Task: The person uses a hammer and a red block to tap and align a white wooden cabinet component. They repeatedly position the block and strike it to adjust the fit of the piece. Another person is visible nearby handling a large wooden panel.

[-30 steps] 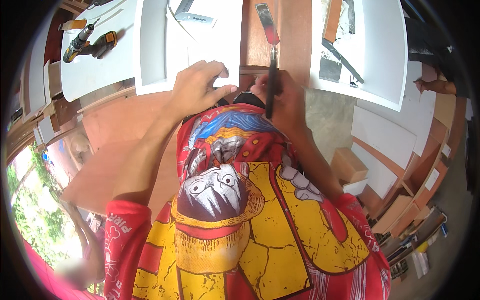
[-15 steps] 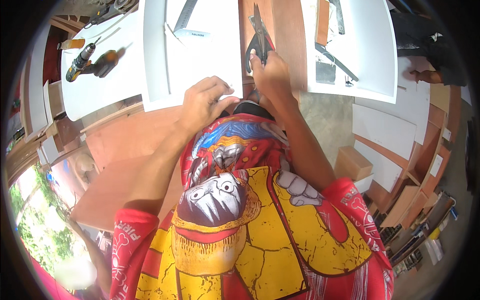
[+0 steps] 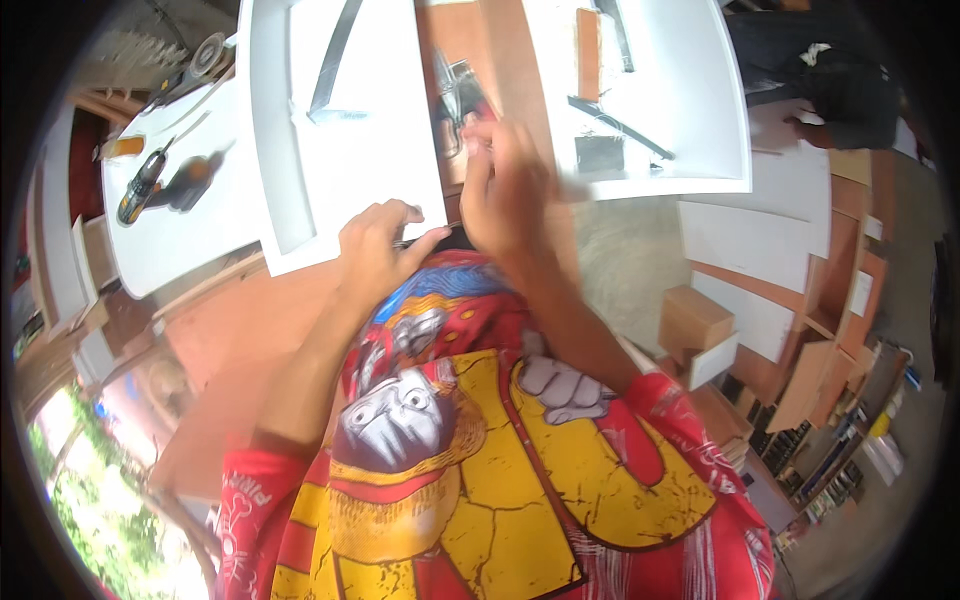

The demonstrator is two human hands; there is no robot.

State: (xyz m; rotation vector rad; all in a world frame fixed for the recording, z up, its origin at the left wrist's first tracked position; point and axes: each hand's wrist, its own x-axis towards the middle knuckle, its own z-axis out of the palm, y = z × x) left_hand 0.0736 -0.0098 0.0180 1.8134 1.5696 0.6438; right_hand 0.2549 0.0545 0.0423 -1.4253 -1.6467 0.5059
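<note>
My left hand (image 3: 378, 242) is at the near right corner of a white tray-like panel (image 3: 375, 150). Its thumb and fingers are curled together, with a thin dark sliver by the fingertips that I cannot make out. My right hand (image 3: 505, 190) is smeared by motion just right of the panel's edge. Beyond its fingertips, a pair of snips (image 3: 452, 92) lies on the brown wooden strip between two white pieces; whether the fingers still touch its handles is unclear. A metal try square (image 3: 335, 60) rests on the panel.
At left, a cordless drill (image 3: 145, 187) lies on a white board (image 3: 195, 240). A second white tray-like piece (image 3: 690, 130) at right bears a brown wood block (image 3: 588, 55) and a black strip (image 3: 625, 128). A cardboard box (image 3: 693, 320) stands lower right. Another person's dark-clothed arm (image 3: 845, 95) shows far right.
The view has shifted, moving the panels leftward. My right hand has drawn back toward me from the snips, which it gripped before. My left hand remains by the panel's near corner.
</note>
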